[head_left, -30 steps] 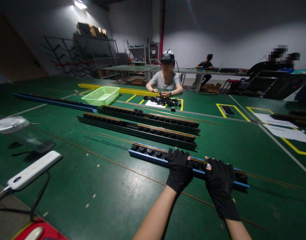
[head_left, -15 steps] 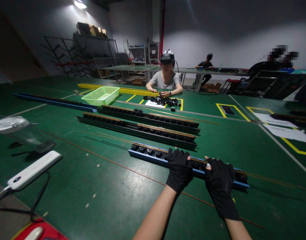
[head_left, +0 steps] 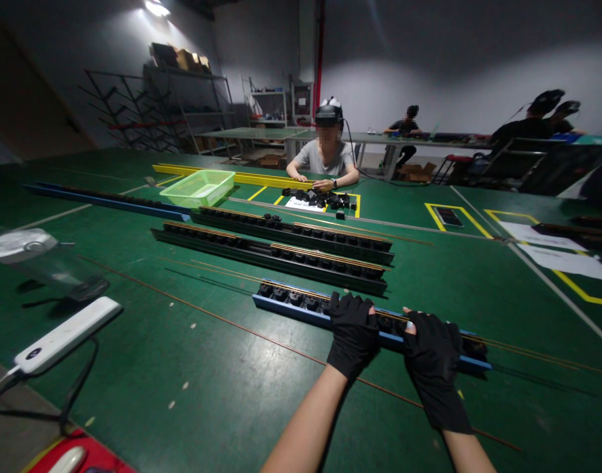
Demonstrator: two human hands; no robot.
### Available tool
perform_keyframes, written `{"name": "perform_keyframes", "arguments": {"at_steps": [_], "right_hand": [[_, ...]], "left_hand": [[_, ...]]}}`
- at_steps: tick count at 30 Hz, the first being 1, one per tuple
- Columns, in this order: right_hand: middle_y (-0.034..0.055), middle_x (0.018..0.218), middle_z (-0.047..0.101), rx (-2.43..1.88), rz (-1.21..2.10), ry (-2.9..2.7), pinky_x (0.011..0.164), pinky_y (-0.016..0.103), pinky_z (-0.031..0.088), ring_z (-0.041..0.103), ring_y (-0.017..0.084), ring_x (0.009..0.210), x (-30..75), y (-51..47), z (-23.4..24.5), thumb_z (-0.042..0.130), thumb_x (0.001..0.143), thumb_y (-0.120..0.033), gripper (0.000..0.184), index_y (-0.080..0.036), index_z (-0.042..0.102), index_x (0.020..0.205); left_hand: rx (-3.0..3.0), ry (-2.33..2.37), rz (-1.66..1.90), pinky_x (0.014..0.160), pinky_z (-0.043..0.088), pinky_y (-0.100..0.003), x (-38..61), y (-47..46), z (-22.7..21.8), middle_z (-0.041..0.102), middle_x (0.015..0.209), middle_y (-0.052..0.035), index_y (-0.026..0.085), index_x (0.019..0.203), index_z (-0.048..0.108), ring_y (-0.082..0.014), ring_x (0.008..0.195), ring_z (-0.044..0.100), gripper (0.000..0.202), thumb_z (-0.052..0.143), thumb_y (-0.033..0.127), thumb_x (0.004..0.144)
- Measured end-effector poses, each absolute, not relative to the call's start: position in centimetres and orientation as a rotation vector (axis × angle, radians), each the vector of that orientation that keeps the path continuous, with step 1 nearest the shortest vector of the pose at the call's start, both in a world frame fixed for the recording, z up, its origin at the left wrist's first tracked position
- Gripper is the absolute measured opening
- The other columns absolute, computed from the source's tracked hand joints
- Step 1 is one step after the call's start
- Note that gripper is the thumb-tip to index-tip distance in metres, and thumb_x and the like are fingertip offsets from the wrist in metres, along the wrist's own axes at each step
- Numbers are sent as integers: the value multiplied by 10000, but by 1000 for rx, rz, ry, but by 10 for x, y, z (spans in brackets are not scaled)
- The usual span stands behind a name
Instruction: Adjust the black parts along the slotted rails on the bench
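Observation:
Both my hands wear black fingerless gloves and rest on a long blue rail lying across the green table. My left hand grips the rail left of centre. My right hand grips it further right, with its thumb on the near side. Black block-shaped parts sit in a row along the rail, and my hands hide the middle ones. A thin copper rod lies on the table just in front of the rail.
Two black rails with blocks lie parallel beyond mine. Further off, a person sits behind a pile of black parts, near a green basket and a yellow rail. A white power strip lies at the left.

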State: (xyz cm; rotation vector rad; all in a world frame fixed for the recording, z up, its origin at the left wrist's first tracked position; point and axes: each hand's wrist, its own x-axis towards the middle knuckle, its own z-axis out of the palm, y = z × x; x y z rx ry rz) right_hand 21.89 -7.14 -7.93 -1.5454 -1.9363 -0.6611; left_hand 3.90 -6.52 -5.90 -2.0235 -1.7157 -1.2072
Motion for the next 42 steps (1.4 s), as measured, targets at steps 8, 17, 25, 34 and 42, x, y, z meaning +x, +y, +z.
{"name": "perform_keyframes", "arguments": {"at_steps": [8,17,25,34,42], "right_hand": [[94,1052,686,-1542,-687,-1936,993,419,295,538,243,1006,218,-73,-77,355,981,-304,370,-187,656,1162],[91,1039,694,-1527,-626,-1920,989,429,310,551,242,990,218,-72,-77,361,975,-308,371,-191,665,1153],[93,1051,693,-1553,-620,-1923,988,439,303,547,246,1001,218,-73,-78,366,975,-311,372,-194,667,1161],[84,1015,689,-1559,-650,-1937,968,413,286,523,236,948,218,-72,-77,351,966,-311,375,-201,662,1144],[90,1026,689,-1550,-647,-1935,980,422,299,538,243,977,218,-72,-78,347,973,-316,383,-195,660,1156]], "left_hand": [[-1985,-1745,-1279,1119,300,-480,41,-65,-57,702,863,-9,246,887,671,-216,971,612,134,539,236,906],[-2004,-1733,-1236,1110,314,-485,39,-66,-57,698,867,-20,248,903,677,-221,973,618,130,548,232,893],[-2020,-1754,-1241,1106,309,-493,40,-65,-56,694,862,-28,243,898,678,-227,961,617,144,534,239,906],[-2018,-1727,-1240,1109,307,-494,40,-64,-59,700,868,-20,248,913,676,-224,980,617,133,546,230,892],[-2034,-1748,-1254,1120,292,-500,40,-65,-58,695,862,-26,246,903,677,-235,989,616,152,526,239,909]]}}
